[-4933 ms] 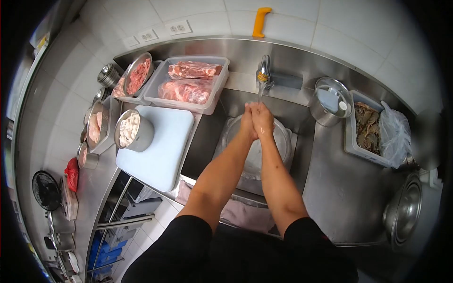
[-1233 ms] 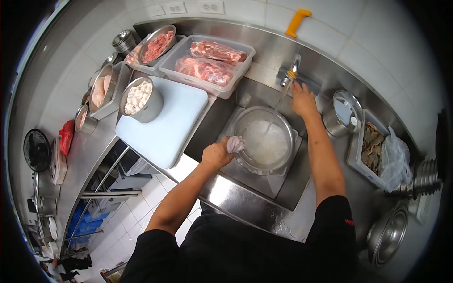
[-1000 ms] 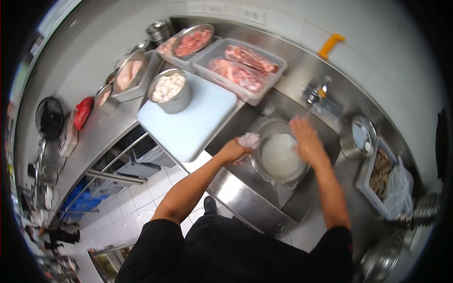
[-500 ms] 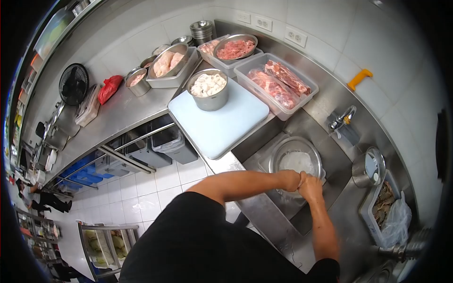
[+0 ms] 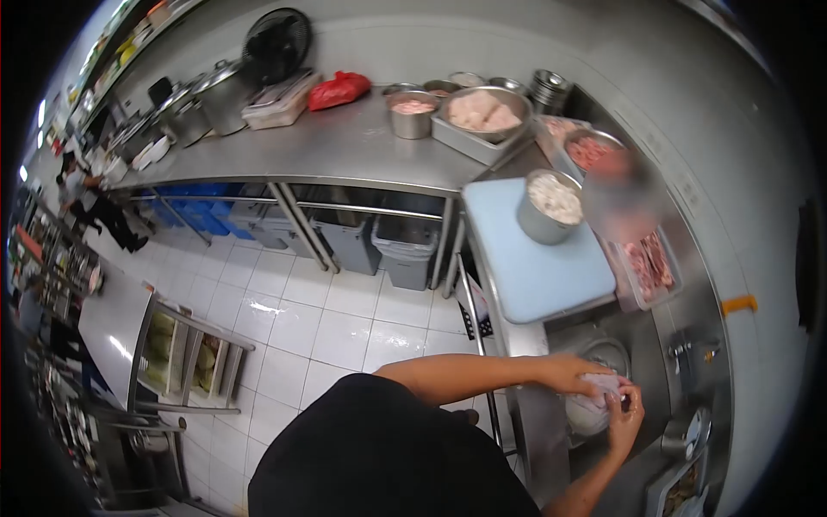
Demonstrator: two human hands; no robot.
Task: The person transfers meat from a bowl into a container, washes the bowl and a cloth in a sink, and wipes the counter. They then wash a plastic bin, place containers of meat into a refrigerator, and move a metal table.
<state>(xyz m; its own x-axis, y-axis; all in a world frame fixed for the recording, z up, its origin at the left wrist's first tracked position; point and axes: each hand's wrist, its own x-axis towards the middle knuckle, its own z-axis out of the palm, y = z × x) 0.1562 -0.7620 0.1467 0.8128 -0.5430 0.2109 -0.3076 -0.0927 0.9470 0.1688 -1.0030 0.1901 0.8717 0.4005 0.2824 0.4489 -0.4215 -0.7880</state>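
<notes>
Over the sink at the lower right, my left hand (image 5: 572, 374) and my right hand (image 5: 626, 415) are close together, both closed on a pale, whitish wet piece (image 5: 601, 388) that I cannot identify. Beneath them is a round metal bowl (image 5: 613, 351) in the sink, with whitish contents partly hidden by my hands. Left of and above the sink lies a light blue cutting board (image 5: 534, 276), and on it stands a metal pot (image 5: 548, 226) filled with white pieces.
Raw meat fills a plastic tub (image 5: 672, 297) and bowls right of the board. Pale meat lies in a colander (image 5: 487, 133) on the steel counter (image 5: 345, 155). A faucet (image 5: 680, 351) juts from the wall side. Two people are far left, one in dark trousers (image 5: 112, 220).
The view has swung left. My hands, earlier clasped together over the bowl, are now slightly apart, with the whitish piece showing between them.
</notes>
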